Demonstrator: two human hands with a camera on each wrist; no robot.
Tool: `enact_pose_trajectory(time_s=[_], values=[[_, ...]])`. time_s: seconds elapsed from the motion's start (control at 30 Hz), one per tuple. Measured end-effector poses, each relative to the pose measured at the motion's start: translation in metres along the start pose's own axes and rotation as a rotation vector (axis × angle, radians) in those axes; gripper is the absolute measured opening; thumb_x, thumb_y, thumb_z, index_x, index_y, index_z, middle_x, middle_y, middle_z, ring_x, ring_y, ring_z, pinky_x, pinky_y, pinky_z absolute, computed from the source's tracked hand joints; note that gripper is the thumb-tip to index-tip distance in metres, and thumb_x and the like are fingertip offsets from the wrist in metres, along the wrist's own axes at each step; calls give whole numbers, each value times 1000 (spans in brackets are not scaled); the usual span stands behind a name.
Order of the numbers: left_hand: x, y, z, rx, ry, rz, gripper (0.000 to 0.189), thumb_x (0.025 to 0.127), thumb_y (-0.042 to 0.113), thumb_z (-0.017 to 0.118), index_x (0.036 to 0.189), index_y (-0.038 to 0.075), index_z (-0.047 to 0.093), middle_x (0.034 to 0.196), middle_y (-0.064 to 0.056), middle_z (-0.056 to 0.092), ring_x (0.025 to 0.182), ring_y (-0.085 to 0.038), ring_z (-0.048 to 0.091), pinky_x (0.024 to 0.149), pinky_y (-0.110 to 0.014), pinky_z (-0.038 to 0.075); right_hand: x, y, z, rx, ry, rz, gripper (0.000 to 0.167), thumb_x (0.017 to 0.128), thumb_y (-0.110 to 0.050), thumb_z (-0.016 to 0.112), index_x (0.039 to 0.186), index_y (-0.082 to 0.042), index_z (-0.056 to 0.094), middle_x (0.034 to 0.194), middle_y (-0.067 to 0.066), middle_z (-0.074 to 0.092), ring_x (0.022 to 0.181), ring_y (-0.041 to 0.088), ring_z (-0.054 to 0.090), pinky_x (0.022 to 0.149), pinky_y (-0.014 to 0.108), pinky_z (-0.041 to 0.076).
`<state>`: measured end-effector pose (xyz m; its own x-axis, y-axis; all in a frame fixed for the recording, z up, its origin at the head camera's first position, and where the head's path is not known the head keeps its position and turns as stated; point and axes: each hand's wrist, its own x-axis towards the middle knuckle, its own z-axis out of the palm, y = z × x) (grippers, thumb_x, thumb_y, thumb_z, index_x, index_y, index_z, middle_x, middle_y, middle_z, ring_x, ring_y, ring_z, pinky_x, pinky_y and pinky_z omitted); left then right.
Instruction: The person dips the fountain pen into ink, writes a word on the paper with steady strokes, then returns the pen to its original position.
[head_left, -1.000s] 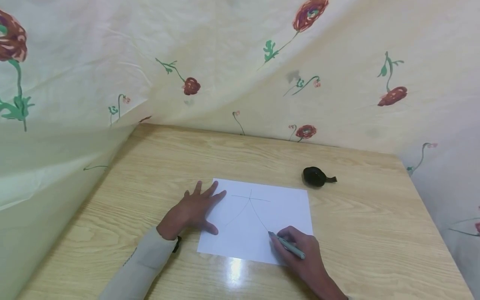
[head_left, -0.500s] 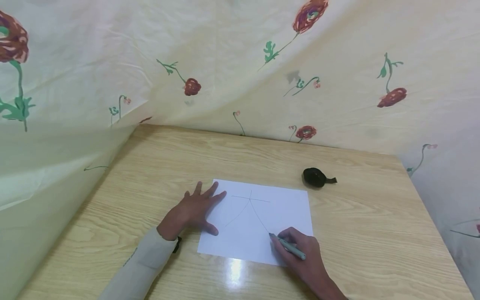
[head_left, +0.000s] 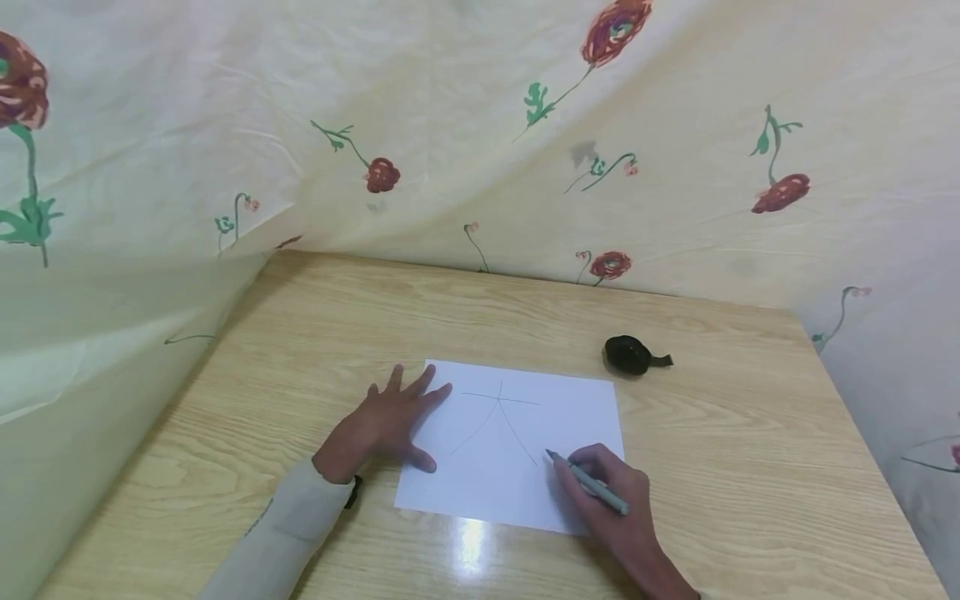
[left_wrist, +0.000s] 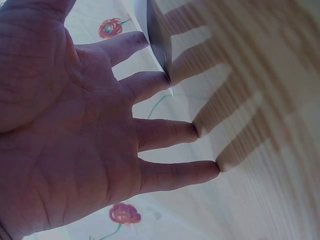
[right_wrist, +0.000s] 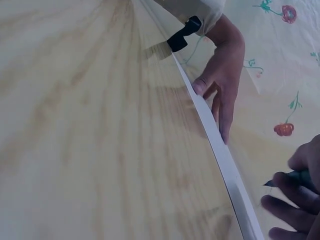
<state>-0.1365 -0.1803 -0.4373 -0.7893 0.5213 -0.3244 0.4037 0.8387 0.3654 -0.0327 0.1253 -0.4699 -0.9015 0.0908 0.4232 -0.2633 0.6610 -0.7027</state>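
A white sheet of paper (head_left: 487,496) lies on the wooden table, bearing thin dark strokes: a short upright, a crossbar and two lines spreading downward. Across its left edge rests my left hand (head_left: 382,427), fingers spread and straight; the left wrist view shows its palm (left_wrist: 70,130) and fingertips against the table and paper. Over the paper's lower right, my right hand (head_left: 618,500) pinches a grey-green pen (head_left: 600,490) between thumb and fingers. The pen's tip sits just right of the right-hand stroke's lower end; whether it touches the paper I cannot tell.
A small black pan-shaped dish with a short handle (head_left: 628,356) stands beyond the paper's upper right corner. Flowered cloth (head_left: 450,108) hangs behind the wooden table (head_left: 750,433) and along its sides. A black strap piece (right_wrist: 185,34) shows at the left wrist.
My right hand has shifted slightly right and up with the pen, so its tip has left the end of the right-hand stroke. The left hand and paper stay in place.
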Motion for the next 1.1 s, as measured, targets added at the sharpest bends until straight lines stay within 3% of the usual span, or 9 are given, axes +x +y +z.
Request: enact_pose_trajectory(time_s=[0.17,0.37,0.57,0.73,0.9,1.1], values=[[1,1,-2,8,13,12,111,68,48,89,158,19,31,166,-14,13,144,-57,3,105,-78,16,10,3,-8,0,76,63,26,75,-5,85,76,-14,60,57,-16,59,46,2,49,46,15,38],[4,3,-5,22,19,15,112,68,48,89,158,19,30,166,-14,13,144,-57,3,104,-78,17,22,18,-18,108,176,-55,25,72,5,84,78,-7,63,63,-5,65,51,-1,55,48,12,42],[5,5,-9,24,27,12,111,68,48,89,158,20,30,166,-13,12,145,-56,3,105,-77,17,37,35,-31,197,280,-105,22,72,15,80,88,3,72,83,6,74,75,0,69,66,12,52],[3,5,-8,23,22,14,111,68,49,89,158,19,30,166,-13,13,145,-57,3,104,-78,17,45,40,-40,265,378,-154,20,76,19,73,95,12,72,83,20,73,77,4,70,71,13,53],[0,5,-2,13,17,20,112,67,52,88,158,20,31,166,-13,15,144,-57,5,103,-78,18,45,34,-50,339,429,-93,19,84,16,65,103,17,69,89,27,72,80,10,73,63,13,53],[-5,5,2,21,16,10,112,66,52,89,157,21,32,165,-13,16,145,-57,5,103,-78,19,51,60,-54,255,441,50,20,90,5,66,109,10,71,97,25,73,81,7,73,56,12,51]])
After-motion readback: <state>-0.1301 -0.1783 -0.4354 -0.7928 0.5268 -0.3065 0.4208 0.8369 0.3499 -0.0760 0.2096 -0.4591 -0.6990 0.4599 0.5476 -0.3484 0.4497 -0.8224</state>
